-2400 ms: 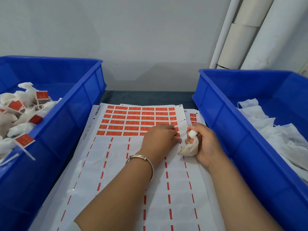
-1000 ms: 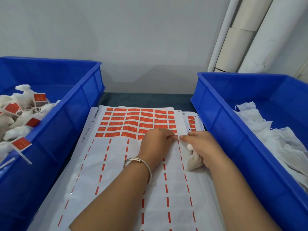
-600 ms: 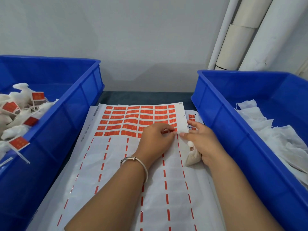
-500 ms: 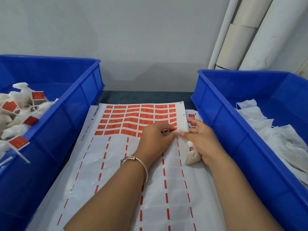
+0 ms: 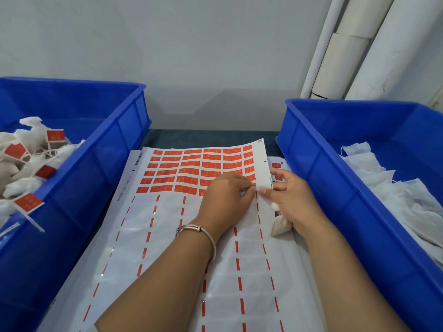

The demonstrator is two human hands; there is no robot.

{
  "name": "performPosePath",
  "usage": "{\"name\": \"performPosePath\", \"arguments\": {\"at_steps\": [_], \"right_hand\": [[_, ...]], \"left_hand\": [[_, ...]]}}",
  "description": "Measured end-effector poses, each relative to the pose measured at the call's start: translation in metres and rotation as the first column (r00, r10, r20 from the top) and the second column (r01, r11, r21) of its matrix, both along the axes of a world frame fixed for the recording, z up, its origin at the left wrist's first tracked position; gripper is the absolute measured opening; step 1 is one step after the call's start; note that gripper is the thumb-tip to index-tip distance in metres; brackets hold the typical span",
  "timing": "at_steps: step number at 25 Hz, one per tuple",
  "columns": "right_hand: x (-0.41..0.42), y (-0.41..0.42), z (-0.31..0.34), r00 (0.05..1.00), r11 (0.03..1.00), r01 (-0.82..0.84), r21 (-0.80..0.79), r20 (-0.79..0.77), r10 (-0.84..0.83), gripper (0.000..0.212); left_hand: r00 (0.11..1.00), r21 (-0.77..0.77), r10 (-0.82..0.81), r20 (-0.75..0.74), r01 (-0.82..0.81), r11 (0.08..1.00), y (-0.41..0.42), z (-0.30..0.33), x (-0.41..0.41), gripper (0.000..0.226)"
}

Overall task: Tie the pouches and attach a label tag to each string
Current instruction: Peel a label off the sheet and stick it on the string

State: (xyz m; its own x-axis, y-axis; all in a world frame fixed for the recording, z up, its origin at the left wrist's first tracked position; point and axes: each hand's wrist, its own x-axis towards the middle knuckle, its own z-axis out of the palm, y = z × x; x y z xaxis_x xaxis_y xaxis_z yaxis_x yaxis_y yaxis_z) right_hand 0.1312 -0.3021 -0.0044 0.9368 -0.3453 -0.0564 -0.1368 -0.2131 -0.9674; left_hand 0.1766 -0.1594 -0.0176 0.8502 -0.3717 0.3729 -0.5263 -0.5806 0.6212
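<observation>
Tearing is the likeliest trouble: the left hand (image 5: 225, 197) pinches at a red label on the sticker sheet (image 5: 191, 168), whose far right corner lifts off the stack, and a hasty peel could rip the label or drag the whole sheet along. The right hand (image 5: 290, 202) grips a tied pouch (image 5: 279, 226) in its curled fingers while its fingertips pin the sheet's edge; the two hands nearly touch. Should that grip loosen, the pouch may drop. Finished tagged pouches fill the left bin (image 5: 124, 130), untied ones the right bin (image 5: 306, 149), both crowding the sheet. Pipes (image 5: 335, 56) stand behind.
</observation>
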Motion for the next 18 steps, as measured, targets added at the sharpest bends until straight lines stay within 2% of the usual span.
{"name": "performPosePath", "arguments": {"at_steps": [3, 5, 9, 13, 16, 18], "right_hand": [[0.0, -0.001, -0.001, 1.0, 1.0, -0.005, 0.008, -0.006, 0.005, 0.038], [0.0, -0.001, -0.001, 1.0, 1.0, -0.004, 0.015, -0.005, 0.004, 0.037], [0.001, -0.001, 0.001, 0.999, 1.0, 0.018, 0.005, -0.04, -0.018, 0.031], [-0.001, -0.005, 0.013, 0.985, 0.987, 0.081, -0.135, -0.14, -0.1, 0.026], [-0.008, -0.015, 0.032, 0.981, 0.953, 0.144, -0.268, -0.091, -0.174, 0.016], [-0.014, -0.016, 0.045, 0.994, 0.964, 0.106, -0.245, -0.014, -0.113, 0.014]], "left_hand": [[0.996, 0.001, 0.081, 0.043, -0.081, 0.997, -0.004, -0.001, -0.001, 0.026], [0.992, -0.01, 0.126, 0.019, -0.126, 0.992, -0.006, -0.002, 0.0, 0.025], [0.957, -0.098, 0.186, -0.223, -0.212, 0.972, -0.009, 0.003, 0.004, 0.011], [0.809, -0.245, 0.262, -0.527, -0.439, 0.864, 0.001, 0.009, 0.013, 0.014], [0.704, -0.288, 0.28, -0.652, -0.572, 0.768, 0.01, 0.015, 0.017, 0.006], [0.682, -0.268, 0.27, -0.68, -0.574, 0.774, 0.012, 0.021, 0.017, 0.003]]}}
